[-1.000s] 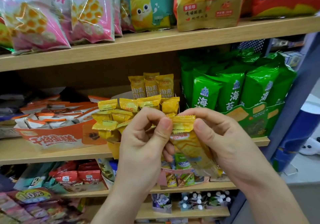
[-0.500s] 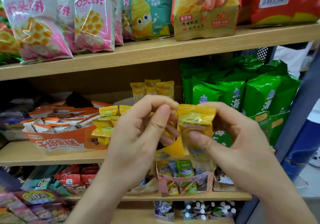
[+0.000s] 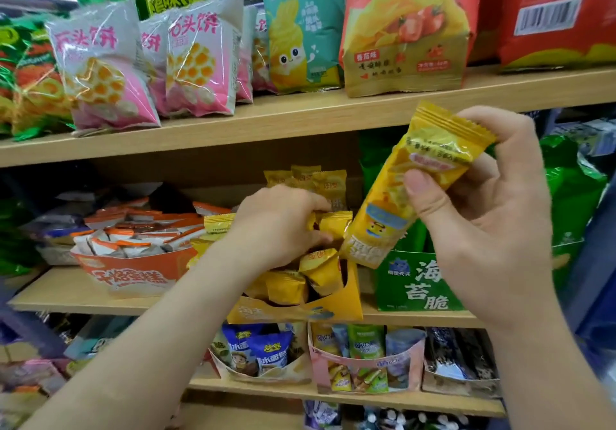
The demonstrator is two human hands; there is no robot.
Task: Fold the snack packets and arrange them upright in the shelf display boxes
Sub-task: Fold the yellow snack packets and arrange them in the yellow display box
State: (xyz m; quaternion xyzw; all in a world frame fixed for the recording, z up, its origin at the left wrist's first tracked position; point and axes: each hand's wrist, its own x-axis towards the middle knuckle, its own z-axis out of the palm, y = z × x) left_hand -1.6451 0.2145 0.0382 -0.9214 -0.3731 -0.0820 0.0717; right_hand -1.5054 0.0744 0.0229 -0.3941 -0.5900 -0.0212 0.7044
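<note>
My right hand (image 3: 480, 209) holds a long yellow snack packet (image 3: 403, 193) tilted in front of the middle shelf, thumb on its front and fingers behind its upper end. My left hand (image 3: 276, 226) reaches into the yellow display box (image 3: 333, 311) on the middle shelf, its fingers curled among the small yellow packets (image 3: 320, 269) there; its fingertips grip the top of one packet (image 3: 333, 223). More yellow packets (image 3: 306, 179) stand upright behind the box.
An orange box (image 3: 133, 273) of orange-white packets sits left of the yellow box, a green seaweed box (image 3: 416, 283) to its right. Large crisp bags (image 3: 406, 29) line the upper shelf. Lower shelves hold several small display boxes (image 3: 363, 369).
My hands have separated. The right hand lifted the yellow packet up and to the right, while the left hand let go of it and moved into the yellow display box.
</note>
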